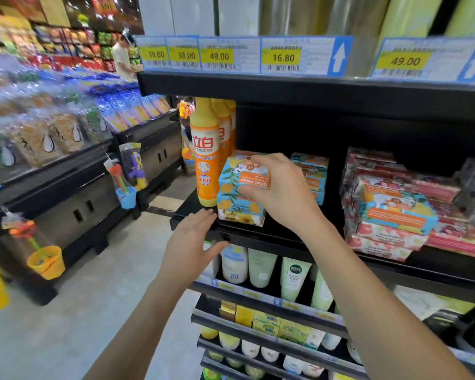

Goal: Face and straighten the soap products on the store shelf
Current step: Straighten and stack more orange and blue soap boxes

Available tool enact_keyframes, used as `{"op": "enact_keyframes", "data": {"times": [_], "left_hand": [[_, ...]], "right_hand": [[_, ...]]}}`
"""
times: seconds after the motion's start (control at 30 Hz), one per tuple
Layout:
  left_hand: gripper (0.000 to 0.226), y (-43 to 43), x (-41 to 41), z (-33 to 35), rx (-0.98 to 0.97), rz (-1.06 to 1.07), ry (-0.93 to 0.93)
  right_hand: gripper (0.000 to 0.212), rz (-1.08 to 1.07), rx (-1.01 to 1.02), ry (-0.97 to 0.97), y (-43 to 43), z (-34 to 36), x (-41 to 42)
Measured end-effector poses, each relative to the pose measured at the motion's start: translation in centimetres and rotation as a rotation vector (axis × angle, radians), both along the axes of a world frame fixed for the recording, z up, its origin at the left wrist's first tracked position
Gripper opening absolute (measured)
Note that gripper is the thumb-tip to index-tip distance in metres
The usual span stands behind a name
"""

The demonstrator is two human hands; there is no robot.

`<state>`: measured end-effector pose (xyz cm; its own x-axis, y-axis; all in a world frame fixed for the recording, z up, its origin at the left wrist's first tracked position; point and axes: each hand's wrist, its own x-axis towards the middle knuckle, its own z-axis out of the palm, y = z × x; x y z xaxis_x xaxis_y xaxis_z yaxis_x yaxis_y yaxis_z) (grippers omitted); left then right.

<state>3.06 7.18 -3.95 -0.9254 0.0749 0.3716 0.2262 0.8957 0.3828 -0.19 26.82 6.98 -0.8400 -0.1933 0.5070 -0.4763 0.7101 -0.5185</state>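
**Right hand on top soap box, left hand flat at shelf edge**

- Right hand (283, 193): fingers and thumb curled around the top soap box (242, 174) and gripping its right end. The "Goat Soap" label reads upside down and the box is tilted.
- That box sits on a short stack of soap boxes (240, 212) at the near left of the black shelf (258, 234).
- Left hand (192, 242): fingers straight, holding nothing. Its fingertips are at the shelf's front lip, just left of the stack's bottom box. Can't tell if they touch the box.
- Orange bottle (205, 152): upright, just left of the stack, with more bottles behind it.
- Second stack (311, 174) of matching boxes: farther back, right of the held box.
- Red boxes (381, 237): piled unevenly at the far right of the shelf, with one blue-and-orange box (395, 212) lying askew on top.
- Price tags (220, 54) run along the shelf above.
- Tubes (294, 278) stand on the shelf below.
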Motion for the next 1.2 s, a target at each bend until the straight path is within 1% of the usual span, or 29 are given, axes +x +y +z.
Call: {"op": "enact_keyframes", "data": {"times": [0.17,0.27,0.37,0.5,0.6,0.7,0.77,0.97,1.1,1.2], "left_hand": [[0.068,-0.2,-0.5,-1.4,0.023,0.000,0.062],[0.067,-0.2,-0.6,-1.6,0.044,-0.011,0.083],[0.067,-0.3,-0.8,-1.7,0.049,-0.016,0.075],[0.068,-0.5,-1.1,-2.1,0.049,-0.031,0.076],[0.068,-0.5,-1.2,-2.3,0.053,-0.033,0.085],[0.071,-0.5,-1.2,-2.5,0.056,-0.035,0.081],[0.072,-0.5,-1.2,-2.5,0.060,-0.040,0.079],[0.068,-0.5,-1.3,-2.5,0.053,-0.027,0.098],[0.068,-0.3,-1.2,-2.3,0.070,-0.017,0.098],[0.069,-0.4,-1.3,-2.4,0.072,-0.017,0.098]], "right_hand": [[0.062,-0.019,0.063,0.020,-0.6,-0.9,-0.8],[0.053,-0.027,0.079,0.076,-0.6,-1.6,-1.0],[0.049,-0.038,0.066,0.098,-0.4,-1.9,-1.0],[0.050,-0.016,0.028,0.098,-0.1,-2.1,-0.6],[0.048,-0.024,-0.092,0.113,0.7,-2.2,0.1],[0.044,-0.127,-0.255,0.126,2.4,-2.4,0.0],[0.043,-0.208,-0.277,0.102,3.7,-2.8,-0.8],[0.051,-0.352,-0.182,-0.061,6.2,-4.1,-4.0],[0.062,-0.390,-0.183,-0.094,6.6,-4.7,-5.6],[0.072,-0.397,-0.232,-0.135,6.9,-4.8,-6.6]]}}
